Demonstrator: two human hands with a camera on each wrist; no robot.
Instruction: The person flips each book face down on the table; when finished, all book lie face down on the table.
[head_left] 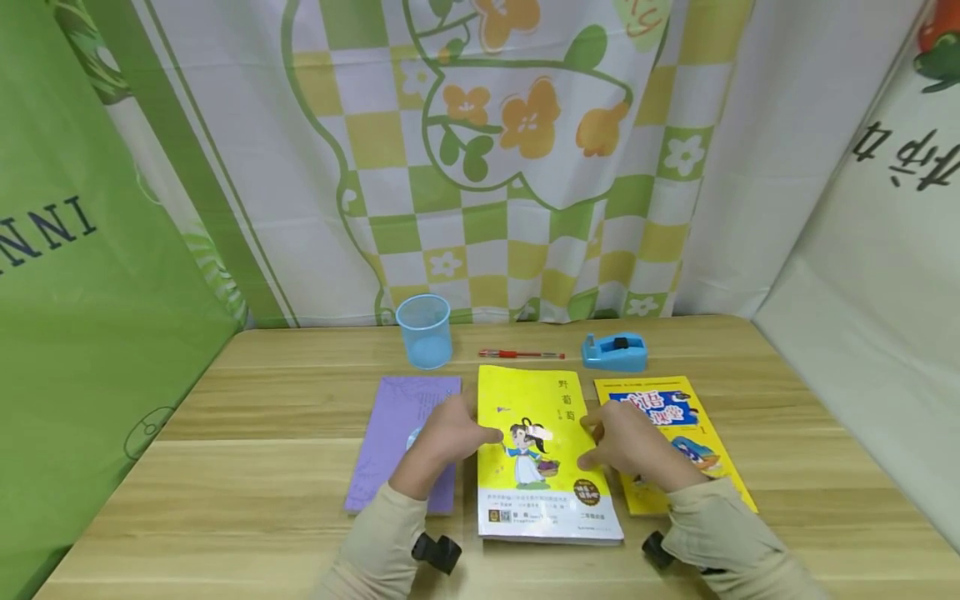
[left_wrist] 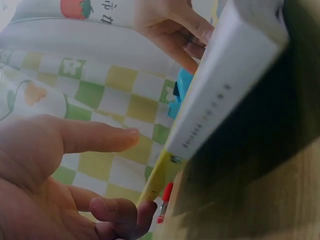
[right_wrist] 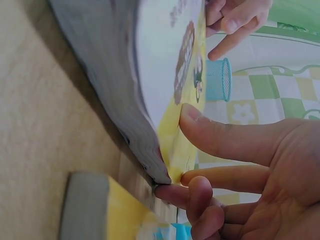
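Observation:
A thick yellow-and-white paperback book [head_left: 525, 500], with a cartoon girl on its cover, is between my two hands in the head view. My right hand [head_left: 626, 442] pinches its right edge; in the right wrist view the thumb [right_wrist: 220, 137] rests on the cover and a finger reaches the page edge. My left hand [head_left: 450, 433] is at the spine side. In the left wrist view its thumb [left_wrist: 97, 136] stands straight, apart from the book, while the other fingertips are bent at the far end of the spine [left_wrist: 215, 95]. Dark shadow lies beneath the book.
A purple book [head_left: 375, 450] lies left and another yellow book [head_left: 720, 450] right, partly behind my hands. Along the back stand a blue mesh cup [head_left: 426, 333] and a blue tape dispenser [head_left: 615, 353], with a red pen [head_left: 521, 354] between them. Curtains enclose the wooden table [head_left: 247, 450].

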